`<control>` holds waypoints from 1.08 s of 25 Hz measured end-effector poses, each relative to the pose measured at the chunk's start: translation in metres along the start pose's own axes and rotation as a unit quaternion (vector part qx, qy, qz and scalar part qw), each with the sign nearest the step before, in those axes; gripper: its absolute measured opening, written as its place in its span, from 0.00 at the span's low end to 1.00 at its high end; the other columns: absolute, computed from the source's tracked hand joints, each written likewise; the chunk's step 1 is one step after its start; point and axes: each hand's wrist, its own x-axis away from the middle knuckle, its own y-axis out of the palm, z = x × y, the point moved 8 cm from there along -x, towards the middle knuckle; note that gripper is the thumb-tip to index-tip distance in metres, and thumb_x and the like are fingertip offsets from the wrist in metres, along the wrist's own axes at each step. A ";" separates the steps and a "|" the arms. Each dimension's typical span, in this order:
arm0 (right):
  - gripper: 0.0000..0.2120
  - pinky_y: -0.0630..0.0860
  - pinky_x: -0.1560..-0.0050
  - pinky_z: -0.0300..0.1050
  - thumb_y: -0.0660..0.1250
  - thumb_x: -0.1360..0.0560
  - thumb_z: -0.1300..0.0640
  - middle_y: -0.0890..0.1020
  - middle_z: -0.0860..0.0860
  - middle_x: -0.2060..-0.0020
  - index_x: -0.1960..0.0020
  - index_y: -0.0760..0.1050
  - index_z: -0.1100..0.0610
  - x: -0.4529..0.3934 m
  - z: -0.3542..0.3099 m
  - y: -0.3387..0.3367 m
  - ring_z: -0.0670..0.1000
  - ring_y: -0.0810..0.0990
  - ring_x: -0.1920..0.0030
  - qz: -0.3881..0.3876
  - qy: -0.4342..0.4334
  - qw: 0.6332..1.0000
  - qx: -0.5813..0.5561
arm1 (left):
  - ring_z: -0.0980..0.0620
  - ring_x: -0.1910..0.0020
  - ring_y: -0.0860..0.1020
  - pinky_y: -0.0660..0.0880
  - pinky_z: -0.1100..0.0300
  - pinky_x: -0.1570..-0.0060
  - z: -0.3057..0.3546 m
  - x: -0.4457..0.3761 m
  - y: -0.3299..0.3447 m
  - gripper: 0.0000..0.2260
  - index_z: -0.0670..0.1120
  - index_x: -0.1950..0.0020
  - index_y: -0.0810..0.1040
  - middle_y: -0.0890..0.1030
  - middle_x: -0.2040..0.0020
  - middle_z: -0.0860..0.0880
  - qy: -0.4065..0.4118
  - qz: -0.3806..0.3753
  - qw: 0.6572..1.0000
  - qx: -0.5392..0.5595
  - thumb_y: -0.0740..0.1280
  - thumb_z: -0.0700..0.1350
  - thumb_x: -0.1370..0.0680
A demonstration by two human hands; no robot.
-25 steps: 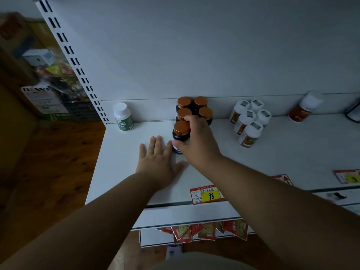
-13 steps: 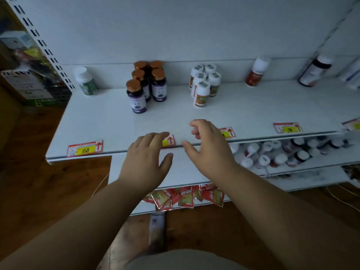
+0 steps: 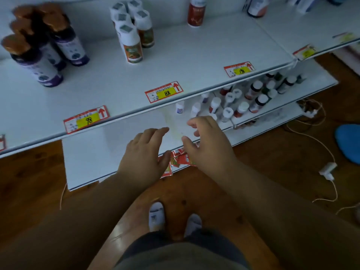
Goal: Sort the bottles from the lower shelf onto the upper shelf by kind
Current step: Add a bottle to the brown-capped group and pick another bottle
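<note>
On the upper shelf [image 3: 185, 55] stand several dark bottles with copper caps [image 3: 39, 47] at the left, several white-capped bottles with orange labels [image 3: 132, 34] in the middle, and a red bottle [image 3: 195, 11] at the back. Mixed bottles [image 3: 243, 100] crowd the lower shelf [image 3: 109, 151] under the upper shelf's right part. My left hand [image 3: 145, 154] hovers over the lower shelf's front, fingers loosely spread, holding nothing. My right hand [image 3: 206, 141] hangs beside it, fingers relaxed and empty, a short way from the nearest lower bottles.
Red and yellow price tags [image 3: 164, 92] line the upper shelf's edge. Red packets [image 3: 181, 159] hang below the lower shelf. A white cable and plug [image 3: 327, 171] lie on the wooden floor at the right, near a blue object [image 3: 348, 143]. My socked feet [image 3: 157, 215] stand below.
My right hand let go of a copper-capped bottle on the upper shelf. Both hands drew back and came down to the lower shelf, and my view swung down and right.
</note>
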 end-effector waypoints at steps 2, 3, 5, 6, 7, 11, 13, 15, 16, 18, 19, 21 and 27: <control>0.19 0.75 0.45 0.40 0.68 0.22 0.49 0.73 0.51 0.35 0.33 0.72 0.52 -0.011 0.029 0.024 0.48 0.76 0.40 -0.010 0.027 1.000 0.004 | 0.42 0.32 0.71 0.68 0.45 0.34 -0.005 -0.024 0.029 0.27 0.52 0.25 0.64 0.72 0.29 0.46 -0.003 -0.013 1.000 0.001 0.67 0.54 0.23; 0.19 0.73 0.46 0.38 0.68 0.23 0.50 0.73 0.51 0.35 0.33 0.72 0.52 -0.020 0.046 0.037 0.48 0.77 0.41 -0.013 0.038 0.999 0.002 | 0.42 0.32 0.71 0.68 0.44 0.34 -0.008 -0.036 0.046 0.27 0.51 0.25 0.65 0.72 0.29 0.46 -0.010 -0.019 1.000 0.002 0.67 0.53 0.22; 0.20 0.73 0.46 0.38 0.69 0.23 0.50 0.73 0.51 0.36 0.34 0.72 0.53 -0.044 0.082 0.064 0.49 0.77 0.41 -0.010 0.047 0.999 -0.008 | 0.41 0.32 0.71 0.68 0.44 0.34 -0.017 -0.064 0.079 0.26 0.50 0.26 0.66 0.72 0.30 0.45 -0.017 -0.013 1.000 0.002 0.67 0.52 0.22; 0.20 0.74 0.45 0.40 0.70 0.24 0.49 0.73 0.52 0.35 0.34 0.72 0.53 -0.056 0.101 0.080 0.50 0.77 0.40 -0.013 0.052 0.999 -0.008 | 0.41 0.32 0.71 0.68 0.45 0.34 -0.023 -0.078 0.097 0.26 0.50 0.26 0.65 0.72 0.30 0.45 -0.023 -0.006 1.000 0.002 0.67 0.52 0.22; 0.21 0.74 0.43 0.41 0.70 0.24 0.49 0.73 0.51 0.35 0.33 0.71 0.52 -0.067 0.119 0.096 0.50 0.77 0.39 -0.017 0.055 0.998 -0.003 | 0.42 0.32 0.71 0.67 0.46 0.34 -0.030 -0.090 0.113 0.26 0.51 0.26 0.65 0.72 0.30 0.46 -0.033 0.000 0.999 0.004 0.66 0.52 0.22; 0.25 0.73 0.36 0.46 0.69 0.24 0.46 0.72 0.51 0.32 0.30 0.68 0.51 -0.121 0.195 0.149 0.51 0.75 0.35 -0.018 0.061 0.998 0.010 | 0.46 0.30 0.68 0.66 0.50 0.32 -0.058 -0.135 0.190 0.25 0.54 0.25 0.62 0.69 0.27 0.50 -0.056 -0.003 0.998 -0.018 0.63 0.55 0.21; 0.27 0.72 0.34 0.47 0.70 0.24 0.45 0.72 0.53 0.32 0.30 0.68 0.52 -0.153 0.223 0.175 0.53 0.75 0.34 -0.019 0.051 0.998 0.026 | 0.47 0.30 0.69 0.66 0.51 0.33 -0.078 -0.153 0.224 0.25 0.55 0.25 0.61 0.69 0.27 0.50 -0.061 -0.003 0.997 -0.037 0.62 0.56 0.21; 0.26 0.73 0.36 0.46 0.70 0.24 0.46 0.74 0.55 0.34 0.31 0.68 0.53 -0.189 0.236 0.197 0.54 0.76 0.37 -0.008 0.025 0.998 0.049 | 0.46 0.32 0.70 0.68 0.50 0.34 -0.100 -0.167 0.246 0.25 0.54 0.25 0.63 0.70 0.28 0.49 -0.077 0.001 0.996 -0.053 0.63 0.56 0.21; 0.24 0.74 0.39 0.45 0.70 0.24 0.46 0.74 0.56 0.36 0.32 0.68 0.54 -0.205 0.236 0.206 0.55 0.77 0.39 -0.002 0.008 0.998 0.056 | 0.46 0.32 0.71 0.68 0.50 0.35 -0.109 -0.173 0.254 0.25 0.54 0.26 0.63 0.71 0.29 0.49 -0.086 0.005 0.995 -0.047 0.63 0.56 0.21; 0.21 0.75 0.46 0.44 0.69 0.23 0.49 0.73 0.57 0.39 0.33 0.68 0.53 -0.234 0.236 0.226 0.56 0.79 0.44 0.016 -0.010 0.998 0.059 | 0.47 0.33 0.71 0.70 0.50 0.35 -0.127 -0.179 0.271 0.24 0.54 0.27 0.65 0.72 0.30 0.49 -0.105 0.020 0.994 -0.016 0.64 0.55 0.22; 0.21 0.74 0.49 0.43 0.68 0.22 0.50 0.72 0.57 0.38 0.33 0.67 0.53 -0.246 0.239 0.236 0.56 0.79 0.46 0.019 -0.010 0.998 0.055 | 0.47 0.33 0.71 0.71 0.50 0.35 -0.134 -0.180 0.277 0.23 0.55 0.27 0.65 0.72 0.30 0.50 -0.113 0.026 0.993 0.004 0.64 0.54 0.22; 0.26 0.73 0.50 0.43 0.68 0.22 0.51 0.68 0.57 0.33 0.28 0.63 0.50 -0.267 0.246 0.258 0.58 0.79 0.45 0.000 -0.017 0.998 0.063 | 0.49 0.33 0.72 0.72 0.49 0.35 -0.141 -0.184 0.286 0.23 0.55 0.27 0.66 0.72 0.30 0.51 -0.117 0.035 0.992 0.026 0.65 0.54 0.22; 0.20 0.74 0.50 0.50 0.66 0.22 0.54 0.71 0.58 0.41 0.32 0.66 0.50 -0.287 0.264 0.283 0.60 0.77 0.47 0.018 -0.025 0.993 0.115 | 0.50 0.34 0.72 0.73 0.49 0.36 -0.143 -0.195 0.303 0.23 0.56 0.27 0.65 0.71 0.30 0.52 -0.112 0.054 0.991 0.049 0.64 0.55 0.22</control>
